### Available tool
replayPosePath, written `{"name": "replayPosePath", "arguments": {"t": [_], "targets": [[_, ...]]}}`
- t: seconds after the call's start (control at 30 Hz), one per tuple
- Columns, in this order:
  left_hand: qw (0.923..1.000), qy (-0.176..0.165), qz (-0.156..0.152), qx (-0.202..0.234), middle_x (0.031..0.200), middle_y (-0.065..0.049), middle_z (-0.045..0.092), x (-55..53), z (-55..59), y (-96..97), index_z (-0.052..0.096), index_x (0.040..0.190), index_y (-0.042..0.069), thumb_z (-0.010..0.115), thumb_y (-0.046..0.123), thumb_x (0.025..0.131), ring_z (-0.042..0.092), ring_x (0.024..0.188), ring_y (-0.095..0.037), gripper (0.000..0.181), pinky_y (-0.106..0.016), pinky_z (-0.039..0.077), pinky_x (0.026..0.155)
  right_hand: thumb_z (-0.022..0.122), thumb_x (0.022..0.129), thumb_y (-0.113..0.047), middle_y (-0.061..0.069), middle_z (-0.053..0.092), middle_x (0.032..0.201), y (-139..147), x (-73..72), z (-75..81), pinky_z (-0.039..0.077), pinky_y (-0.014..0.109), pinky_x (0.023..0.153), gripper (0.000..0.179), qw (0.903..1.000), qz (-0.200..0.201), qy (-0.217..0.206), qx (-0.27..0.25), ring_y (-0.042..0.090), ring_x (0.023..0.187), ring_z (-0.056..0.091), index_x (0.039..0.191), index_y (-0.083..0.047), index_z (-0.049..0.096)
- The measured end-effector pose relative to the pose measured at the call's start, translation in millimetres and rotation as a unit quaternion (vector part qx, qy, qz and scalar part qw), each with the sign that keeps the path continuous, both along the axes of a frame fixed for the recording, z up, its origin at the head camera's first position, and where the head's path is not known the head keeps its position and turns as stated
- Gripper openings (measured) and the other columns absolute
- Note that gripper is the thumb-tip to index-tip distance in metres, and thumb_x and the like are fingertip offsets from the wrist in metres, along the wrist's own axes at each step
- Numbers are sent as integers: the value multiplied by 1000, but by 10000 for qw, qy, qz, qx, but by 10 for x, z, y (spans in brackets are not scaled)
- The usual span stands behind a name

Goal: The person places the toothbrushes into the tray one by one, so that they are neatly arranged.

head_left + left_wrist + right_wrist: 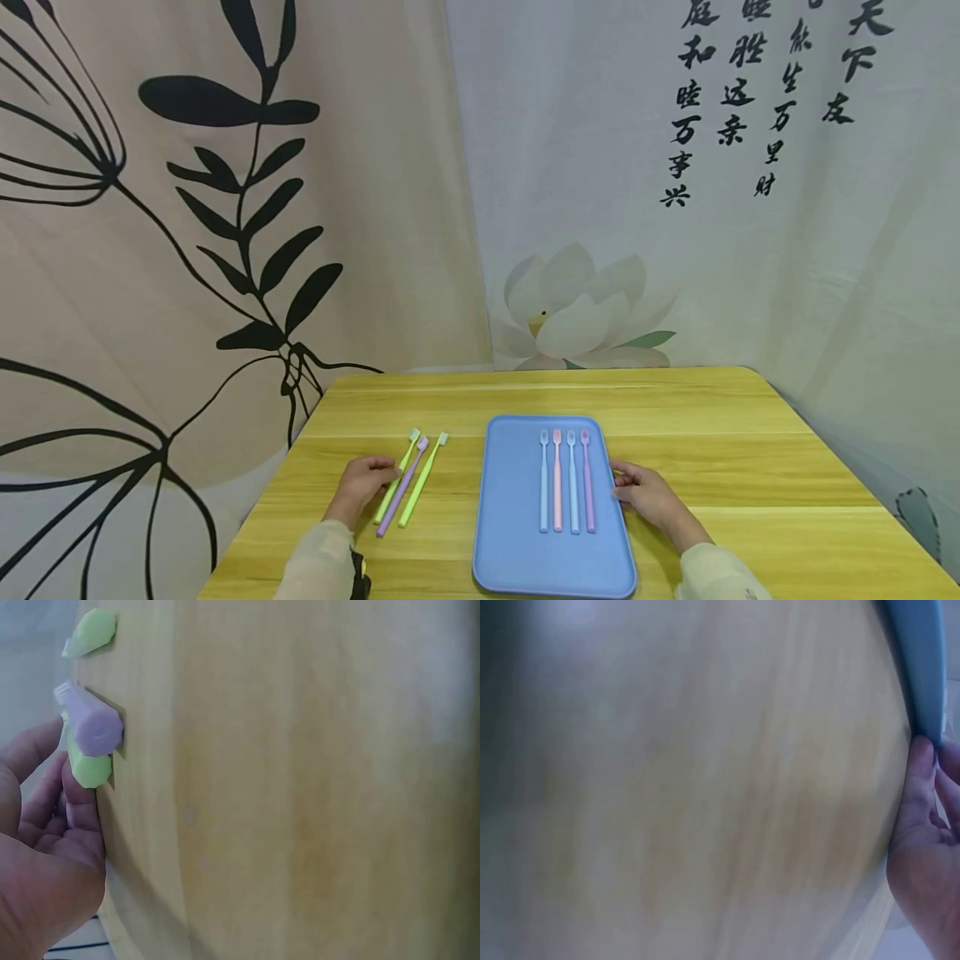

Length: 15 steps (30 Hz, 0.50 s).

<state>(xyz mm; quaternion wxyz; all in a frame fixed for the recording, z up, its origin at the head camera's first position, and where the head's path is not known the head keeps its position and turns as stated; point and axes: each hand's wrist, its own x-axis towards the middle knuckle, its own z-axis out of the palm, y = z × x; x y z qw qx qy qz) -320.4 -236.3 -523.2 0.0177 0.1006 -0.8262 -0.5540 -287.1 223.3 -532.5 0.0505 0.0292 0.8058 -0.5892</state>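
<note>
Three toothbrushes lie on the table at the left in the head view: a green toothbrush (387, 500) nearest my left hand, a purple toothbrush (402, 498) partly over it, and another green toothbrush (422, 483) to their right. My left hand (365, 483) is beside the leftmost green one, its fingertips touching or very near it, with a gap between the digits in the left wrist view. At the tray's right rim, my right hand (648, 497) pinches the edge of the blue tray (551, 567). On the tray lie a pink toothbrush (557, 492), a purple one and two blue ones, side by side.
Beneath everything is a wooden table (750, 467) with rounded far corners. Behind it hangs a curtain (390, 208) printed with dark plants, a lotus and writing. Bare wood lies between the loose toothbrushes and the tray.
</note>
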Motion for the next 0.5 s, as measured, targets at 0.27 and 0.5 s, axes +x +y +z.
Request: {"name": "replayPosePath", "arguments": {"t": [0.27,0.5], "targets": [[9998,81,48,-166,91,-12,64,-21,-26,-11,63,102,-8,70,5,75,57,74,-18,30,-30,48,60,55,82,6,12,51,94,2,-18,0,50,34,71,46,10000,52,0,-19,21,85,51,128,4,47],[9992,130,38,-384,87,-10,63,-9,-25,11,63,100,-8,70,7,75,56,70,-18,30,-30,47,58,55,82,6,13,51,93,-9,-2,21,50,34,71,46,9999,27,-53,-89,21,85,51,127,4,48]]}}
